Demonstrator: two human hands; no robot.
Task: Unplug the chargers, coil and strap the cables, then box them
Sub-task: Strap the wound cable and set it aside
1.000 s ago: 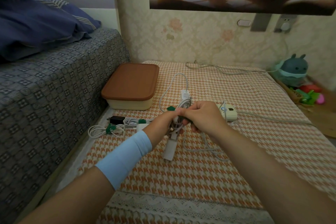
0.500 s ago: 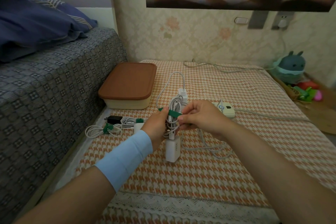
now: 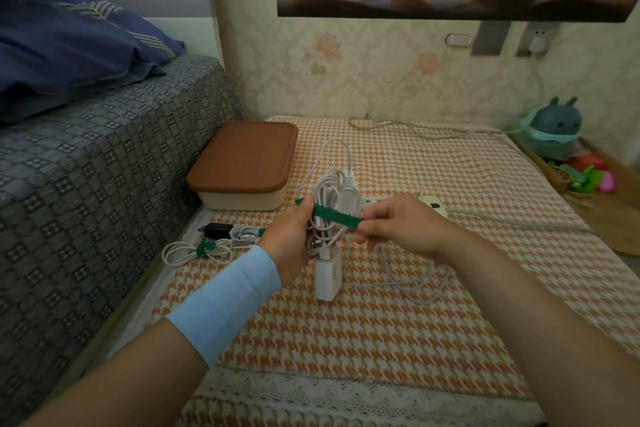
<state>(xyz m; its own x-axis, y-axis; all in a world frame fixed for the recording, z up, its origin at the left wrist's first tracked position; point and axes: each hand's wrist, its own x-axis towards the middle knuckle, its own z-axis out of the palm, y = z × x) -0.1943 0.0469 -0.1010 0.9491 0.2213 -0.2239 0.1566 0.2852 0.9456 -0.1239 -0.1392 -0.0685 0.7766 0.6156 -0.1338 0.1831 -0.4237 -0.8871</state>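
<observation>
I see the left hand [image 3: 289,243] gripping the coiled white cable [image 3: 327,198] over the middle of the table [image 3: 346,333], its white charger [image 3: 327,277] just below, while the right hand [image 3: 401,227] pinches the green strap [image 3: 337,217] stretched across the coil, with the lidded box [image 3: 242,158] at the far left edge.

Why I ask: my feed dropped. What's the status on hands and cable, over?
Left hand grips coiled white cable, white charger hanging below. Right hand pinches green strap stretched across coil. Brown-lidded cream box closed.
</observation>
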